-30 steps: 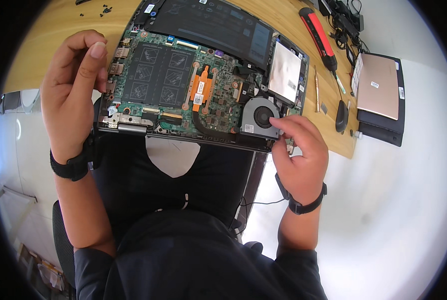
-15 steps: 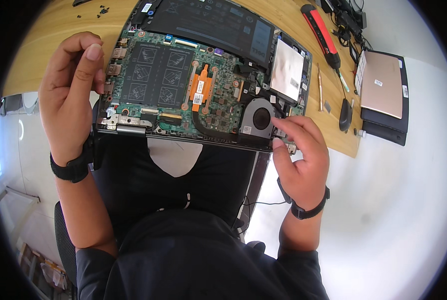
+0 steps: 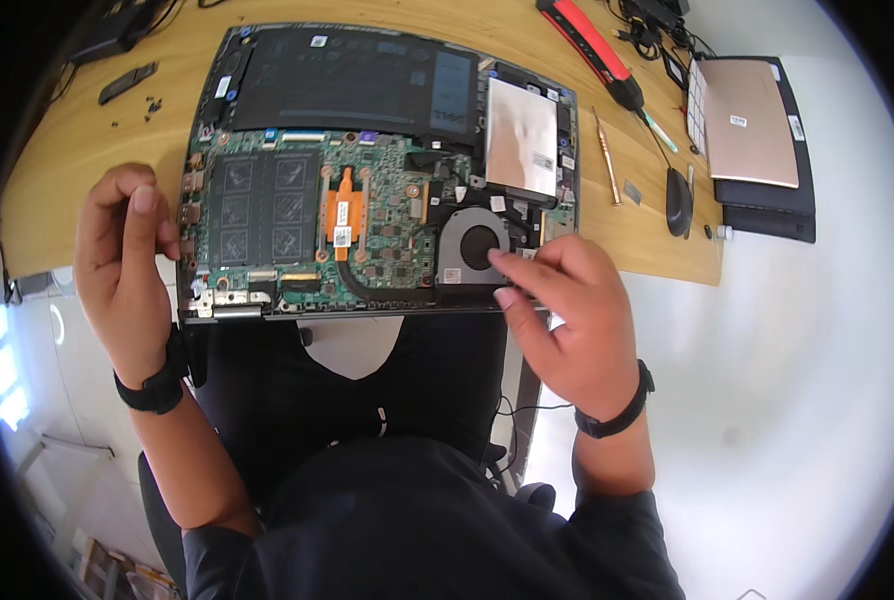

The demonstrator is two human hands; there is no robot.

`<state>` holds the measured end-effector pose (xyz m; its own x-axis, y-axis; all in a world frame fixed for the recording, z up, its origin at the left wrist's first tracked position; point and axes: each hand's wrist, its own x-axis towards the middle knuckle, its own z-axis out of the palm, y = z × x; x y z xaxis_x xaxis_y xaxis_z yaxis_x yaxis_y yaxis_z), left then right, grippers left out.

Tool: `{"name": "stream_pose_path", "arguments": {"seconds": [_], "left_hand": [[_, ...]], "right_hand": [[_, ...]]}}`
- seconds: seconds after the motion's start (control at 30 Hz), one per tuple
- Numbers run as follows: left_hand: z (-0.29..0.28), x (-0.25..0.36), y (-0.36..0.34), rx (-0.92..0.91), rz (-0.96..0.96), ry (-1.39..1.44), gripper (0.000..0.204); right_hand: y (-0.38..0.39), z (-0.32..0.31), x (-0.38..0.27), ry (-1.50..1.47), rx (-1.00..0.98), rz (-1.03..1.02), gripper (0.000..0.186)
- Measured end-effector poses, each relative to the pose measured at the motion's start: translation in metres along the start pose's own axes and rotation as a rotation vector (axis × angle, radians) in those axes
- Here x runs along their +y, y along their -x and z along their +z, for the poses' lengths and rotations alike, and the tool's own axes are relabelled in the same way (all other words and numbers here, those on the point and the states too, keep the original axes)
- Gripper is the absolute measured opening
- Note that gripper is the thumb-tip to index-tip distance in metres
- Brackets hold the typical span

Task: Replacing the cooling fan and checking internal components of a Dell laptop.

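An opened laptop base (image 3: 267,215) lies on the wooden table, showing its green circuit board (image 3: 392,275), an orange heat sink (image 3: 342,210), a black battery (image 3: 357,85) and a round fan (image 3: 453,245). My left hand (image 3: 127,265) is beside its left edge. The fingers are loosely curled, the thumb is raised, and some fingertips reach the ports; whether they grip there is hidden. At the near right corner, my right hand (image 3: 577,325) holds nothing, its index fingertip over the fan and the thumb apart below it. A silver rectangular part (image 3: 520,140) sits above the fan.
A red-and-black power screwdriver (image 3: 597,55), a slim gold screwdriver (image 3: 607,160) and a black mouse (image 3: 678,203) lie to the right. Farther right is a pink-gold laptop cover (image 3: 752,125). Small screws (image 3: 153,106) and a black strip (image 3: 127,83) are at the far left.
The whole view has turned and shifted, so the laptop sits straighter and more of the table's far left shows. My right fingertips have moved slightly inward over the fan.
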<state>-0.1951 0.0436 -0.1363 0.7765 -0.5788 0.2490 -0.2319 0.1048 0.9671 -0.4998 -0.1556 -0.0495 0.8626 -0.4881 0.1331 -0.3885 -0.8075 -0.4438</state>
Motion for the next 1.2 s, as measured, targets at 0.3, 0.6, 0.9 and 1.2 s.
{"name": "stream_pose_path", "arguments": {"seconds": [0.3,0.6,0.9,1.2], "left_hand": [[-0.006,-0.006,-0.002,-0.038,0.074,-0.001,0.013],[-0.008,-0.006,-0.002,-0.04,0.046,-0.015,0.014],[0.015,0.042,0.01,-0.087,-0.038,-0.224,0.007],[0.104,0.096,0.052,-0.563,0.377,-0.337,0.017]], "right_hand": [[0.005,0.004,0.004,0.028,0.017,-0.022,0.033],[0.001,-0.009,0.014,-0.041,0.098,-0.03,0.029],[-0.019,-0.046,0.1,0.119,0.274,0.468,0.025],[-0.037,-0.028,0.139,0.309,0.163,0.338,0.025]]}}
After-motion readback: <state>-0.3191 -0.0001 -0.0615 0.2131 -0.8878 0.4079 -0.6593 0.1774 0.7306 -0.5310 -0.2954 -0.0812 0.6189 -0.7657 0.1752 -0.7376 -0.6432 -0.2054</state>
